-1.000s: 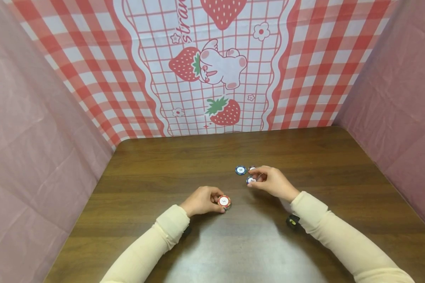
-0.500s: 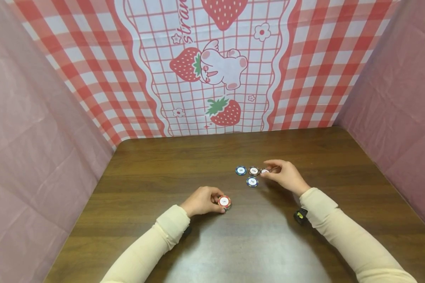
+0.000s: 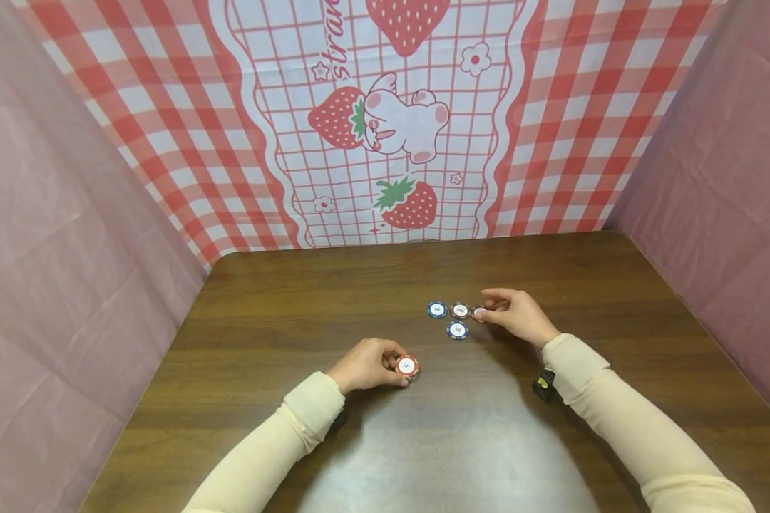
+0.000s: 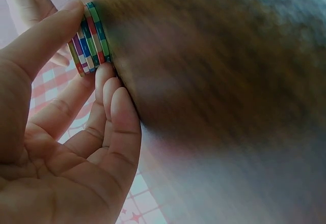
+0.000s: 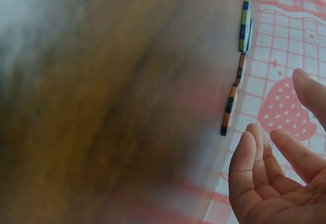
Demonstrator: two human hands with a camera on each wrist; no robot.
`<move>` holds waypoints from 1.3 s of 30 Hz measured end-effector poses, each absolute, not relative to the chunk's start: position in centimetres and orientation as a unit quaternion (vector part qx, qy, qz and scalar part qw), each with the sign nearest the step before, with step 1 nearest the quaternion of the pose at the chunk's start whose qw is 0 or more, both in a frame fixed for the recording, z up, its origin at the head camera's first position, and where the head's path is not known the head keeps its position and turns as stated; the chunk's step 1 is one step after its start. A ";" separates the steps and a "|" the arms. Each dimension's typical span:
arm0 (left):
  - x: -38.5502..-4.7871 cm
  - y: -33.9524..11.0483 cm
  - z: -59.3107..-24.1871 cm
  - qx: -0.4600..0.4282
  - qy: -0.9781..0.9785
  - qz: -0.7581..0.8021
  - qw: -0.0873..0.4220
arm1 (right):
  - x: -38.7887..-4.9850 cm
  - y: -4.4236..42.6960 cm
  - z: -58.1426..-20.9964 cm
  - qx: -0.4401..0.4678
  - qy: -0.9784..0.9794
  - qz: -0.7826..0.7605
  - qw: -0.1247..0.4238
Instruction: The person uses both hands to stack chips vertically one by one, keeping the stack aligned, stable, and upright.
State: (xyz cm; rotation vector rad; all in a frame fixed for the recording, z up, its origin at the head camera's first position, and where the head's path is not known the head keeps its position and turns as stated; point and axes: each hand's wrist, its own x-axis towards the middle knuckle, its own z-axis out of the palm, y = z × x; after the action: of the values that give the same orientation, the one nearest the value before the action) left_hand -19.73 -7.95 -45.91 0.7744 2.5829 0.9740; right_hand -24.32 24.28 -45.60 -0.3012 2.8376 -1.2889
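Note:
My left hand [image 3: 364, 365] holds a stack of poker chips [image 3: 407, 365] between thumb and fingers. The top chip is red-edged and marked 5. Several coloured layers of the chip stack [image 4: 91, 40] show edge-on in the left wrist view. My right hand [image 3: 518, 315] hovers by a dark-edged poker chip [image 3: 478, 314], its thumb partly over it in the head view. The right wrist view shows the thumb and fingers [image 5: 241, 152] apart, with nothing between them; that chip [image 5: 230, 109] lies flat on the table.
Left of that chip lie a brown-edged chip marked 100 [image 3: 460, 311] and a blue chip [image 3: 436, 309]. Another blue chip [image 3: 458, 330] lies nearer. A strawberry-print cloth [image 3: 411, 203] hangs behind the wooden table [image 3: 282, 292], with pink cloth [image 3: 693, 164] at both sides.
My right hand moved right from the nearer blue chip, carrying a dark-edged chip, and has let it down beside the 100 chip. The left hand and its stack have stayed put.

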 end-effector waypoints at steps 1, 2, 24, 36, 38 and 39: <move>-19.7 -7.9 -45.9 0.268 0.892 0.336 0.137 | -24.4 24.3 -45.7 -0.097 0.907 -0.409 0.007; -19.7 -7.9 -45.9 0.268 0.893 0.336 0.136 | -24.5 24.3 -45.8 -0.097 0.908 -0.407 0.008; -19.8 -7.9 -45.9 0.263 0.894 0.334 0.139 | -25.4 23.7 -45.6 -0.108 0.932 -0.344 0.035; -19.8 -7.9 -45.9 0.264 0.894 0.335 0.139 | -26.0 23.7 -45.7 -0.128 0.943 -0.305 0.032; -19.8 -7.9 -45.9 0.264 0.894 0.333 0.138 | -26.0 23.7 -45.7 -0.130 0.944 -0.303 0.030; -19.8 -7.9 -45.9 0.264 0.895 0.333 0.137 | -26.0 23.7 -45.7 -0.129 0.944 -0.303 0.030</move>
State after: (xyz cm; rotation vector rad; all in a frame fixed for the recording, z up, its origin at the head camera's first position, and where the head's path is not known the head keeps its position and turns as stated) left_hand -19.82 -7.90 -45.89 0.7650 2.5881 0.9642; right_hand -26.00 23.73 -45.69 -0.3989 2.9087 -0.9337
